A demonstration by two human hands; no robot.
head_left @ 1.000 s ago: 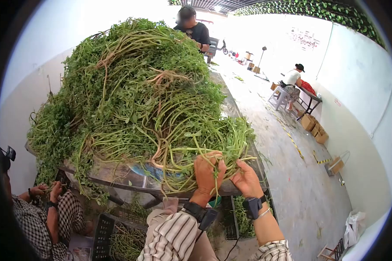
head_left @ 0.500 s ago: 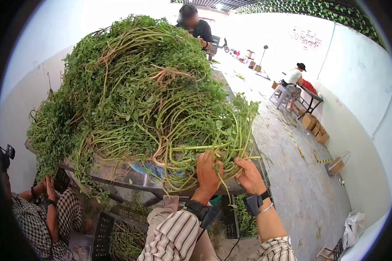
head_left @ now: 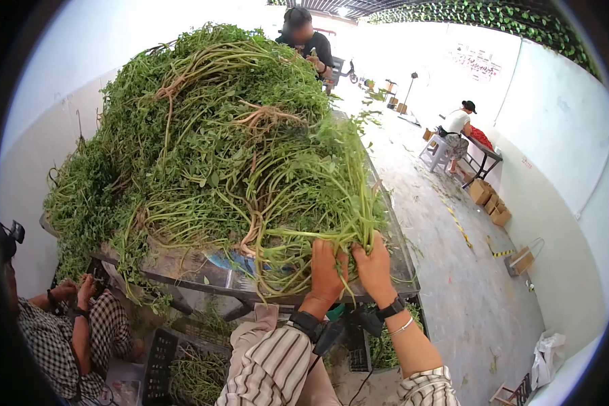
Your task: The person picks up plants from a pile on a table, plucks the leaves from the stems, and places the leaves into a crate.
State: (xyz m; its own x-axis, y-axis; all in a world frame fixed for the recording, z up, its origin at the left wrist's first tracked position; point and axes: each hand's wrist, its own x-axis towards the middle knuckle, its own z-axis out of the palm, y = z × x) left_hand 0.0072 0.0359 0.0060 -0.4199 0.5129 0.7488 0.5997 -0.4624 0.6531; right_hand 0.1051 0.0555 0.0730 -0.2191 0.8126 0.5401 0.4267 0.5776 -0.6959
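Observation:
A tall heap of leafy green plants (head_left: 210,142) with long pale stems and brownish roots covers most of the table (head_left: 183,265). At the heap's near right corner, my left hand (head_left: 326,276) is closed around a bunch of green stems (head_left: 358,223). Just to its right, my right hand (head_left: 374,268) grips stems of the same bunch from the side, thumb toward the left hand. Their leafy tops point up and away from me, blurred by motion. Fingers of both hands are partly hidden.
Below the table stand black crates (head_left: 161,352) holding more green stems. A person in checked clothes (head_left: 81,338) sits at the left; another (head_left: 311,47) is behind the heap. Farther right, someone sits on a stool (head_left: 438,150) at a table with red material. Cardboard boxes (head_left: 487,196) line the wall.
My right hand has moved left, close beside my left hand, and closed on the stems. The bunch's leafy tops have swung up and left. The seated person's hands at left have shifted.

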